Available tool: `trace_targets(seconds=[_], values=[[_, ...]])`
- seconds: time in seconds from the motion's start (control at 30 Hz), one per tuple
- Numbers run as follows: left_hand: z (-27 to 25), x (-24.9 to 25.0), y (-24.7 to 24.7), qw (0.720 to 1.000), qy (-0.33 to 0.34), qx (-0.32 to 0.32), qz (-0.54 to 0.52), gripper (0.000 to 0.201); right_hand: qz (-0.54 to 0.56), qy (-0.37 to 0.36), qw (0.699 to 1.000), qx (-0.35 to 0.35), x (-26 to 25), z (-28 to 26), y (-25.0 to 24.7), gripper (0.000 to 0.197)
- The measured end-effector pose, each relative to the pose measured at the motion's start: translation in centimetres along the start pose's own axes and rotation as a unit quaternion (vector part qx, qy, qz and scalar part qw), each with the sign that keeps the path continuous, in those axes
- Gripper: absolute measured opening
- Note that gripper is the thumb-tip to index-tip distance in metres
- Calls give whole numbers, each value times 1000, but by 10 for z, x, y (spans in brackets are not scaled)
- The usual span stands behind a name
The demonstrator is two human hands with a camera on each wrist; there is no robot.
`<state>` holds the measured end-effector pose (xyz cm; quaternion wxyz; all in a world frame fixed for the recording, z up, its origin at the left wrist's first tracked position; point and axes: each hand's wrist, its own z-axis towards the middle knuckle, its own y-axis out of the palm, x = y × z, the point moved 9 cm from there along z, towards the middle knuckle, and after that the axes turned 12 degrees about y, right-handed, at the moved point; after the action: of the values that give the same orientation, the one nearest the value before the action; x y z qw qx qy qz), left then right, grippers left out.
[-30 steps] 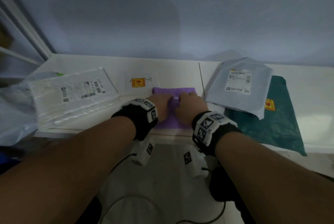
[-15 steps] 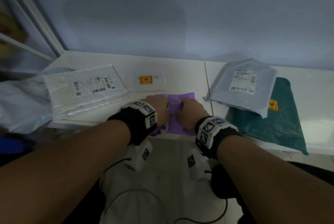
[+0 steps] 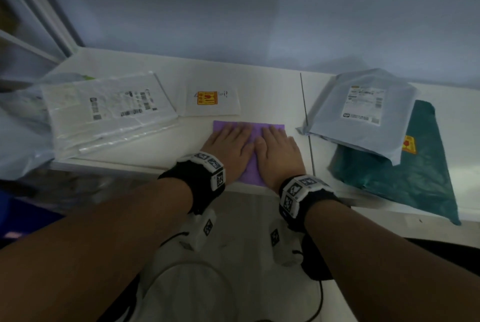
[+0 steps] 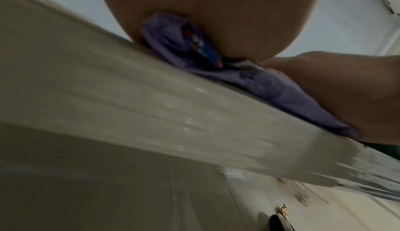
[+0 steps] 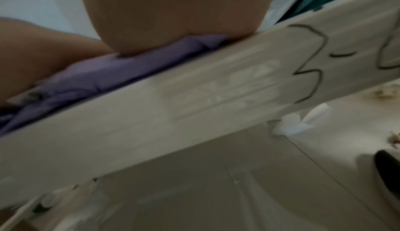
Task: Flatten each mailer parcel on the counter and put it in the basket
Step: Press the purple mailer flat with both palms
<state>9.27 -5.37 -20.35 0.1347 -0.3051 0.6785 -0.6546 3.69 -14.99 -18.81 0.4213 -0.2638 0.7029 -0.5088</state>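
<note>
- My left hand [image 3: 228,143] and right hand [image 3: 279,149] lie side by side on the purple mailer [image 3: 248,128], palms down, fingers straight and spread. Nothing is pinched or curled round; I press with flat hands because the job here is to squash the parcel, not to lift it.
- The mailer sits under both palms on the counter [image 3: 272,82], its near end at the counter's front edge beneath my wrists and its far edge showing just past my fingertips.
- From the left wrist view, the heel of my left hand bears on a puckered fold of the purple mailer [image 4: 279,89], and something blue and orange shows in an opening there. I judge the parcel is not yet flat on that side.
- From the right wrist view, the purple mailer [image 5: 129,70] bulges out from under my palm along the counter edge, so air or contents still pad it.
- Left of my left hand lie the small white envelope [image 3: 211,102] and, further out, the clear-wrapped parcel [image 3: 109,111]. Right of my right hand, past the counter seam, the grey mailer [image 3: 361,114] lies on top of the teal mailer [image 3: 415,171]. I judge all four are waiting their turn.
- No basket shows in any view, so I cannot tell which way I will carry this one.
</note>
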Motion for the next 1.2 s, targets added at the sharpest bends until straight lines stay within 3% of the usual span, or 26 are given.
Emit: trace_targets(seconds=[0.07,0.3,0.5,0.77,0.87,1.2], values=[[1,0,-4,1000,-4,18,14,56,-23,-2,1000,-2,-1,2,2,83],[-5,1,-5,999,-12,27,32,58,-56,-14,998,-11,2,-3,5,92],[-10,2,-8,998,-19,36,38,60,-49,-7,999,-11,5,-3,6,70],[-9,0,-7,998,-28,30,43,57,-52,-5,999,12,6,-2,6,63],[-8,-2,-6,998,-26,24,44,57,-53,-11,998,9,5,-3,4,72],[-19,-5,-9,998,-36,6,43,84,-81,-33,995,-48,15,-1,9,81]])
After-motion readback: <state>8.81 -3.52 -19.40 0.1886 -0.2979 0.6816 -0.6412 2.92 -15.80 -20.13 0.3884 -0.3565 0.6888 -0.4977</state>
